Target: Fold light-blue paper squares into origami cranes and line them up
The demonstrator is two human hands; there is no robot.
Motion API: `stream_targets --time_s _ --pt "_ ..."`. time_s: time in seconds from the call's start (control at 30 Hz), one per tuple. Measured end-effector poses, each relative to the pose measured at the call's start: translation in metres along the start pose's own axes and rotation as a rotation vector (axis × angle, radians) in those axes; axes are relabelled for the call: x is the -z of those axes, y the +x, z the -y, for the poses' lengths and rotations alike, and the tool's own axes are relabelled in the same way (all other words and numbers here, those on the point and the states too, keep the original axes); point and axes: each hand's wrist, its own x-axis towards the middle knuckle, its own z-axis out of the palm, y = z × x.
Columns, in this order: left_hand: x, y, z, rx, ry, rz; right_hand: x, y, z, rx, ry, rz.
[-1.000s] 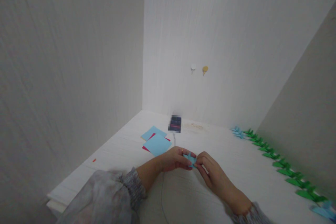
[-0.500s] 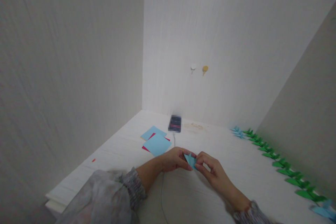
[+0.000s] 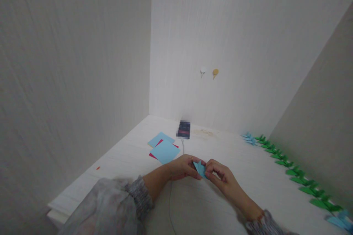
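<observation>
A small folded light-blue paper piece (image 3: 200,169) is pinched between both of my hands just above the white table (image 3: 248,180). My left hand (image 3: 182,167), with a ring on one finger, grips its left side with closed fingers. My right hand (image 3: 220,178) pinches its right side with thumb and fingertips. Both wrists rest low over the table.
Light-blue and red paper squares (image 3: 164,149) lie beyond my hands. A dark blurred phone (image 3: 184,129) with a cable stands near the back wall. A row of green folded paper figures (image 3: 298,176) with blue ones at both ends lines the right wall. Two hooks (image 3: 209,72) hang on the back wall.
My right hand has shifted its fingers on the blue paper piece, turning it slightly; both hands stay in nearly the same place.
</observation>
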Motion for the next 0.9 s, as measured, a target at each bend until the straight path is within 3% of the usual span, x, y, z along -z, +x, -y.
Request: stream_targets --time_s 0.63,0.9 --pt "0.0036 0.0001 0.0030 0.000 -0.038 0.079 -0.0011 -0.0003 0.0012 0.004 -0.068 -0.019" --pt "-0.0021 -0.0007 -0.0008 -0.011 -0.021 0.089 -0.0014 0.0002 0.0014 0.085 -0.101 0.035"
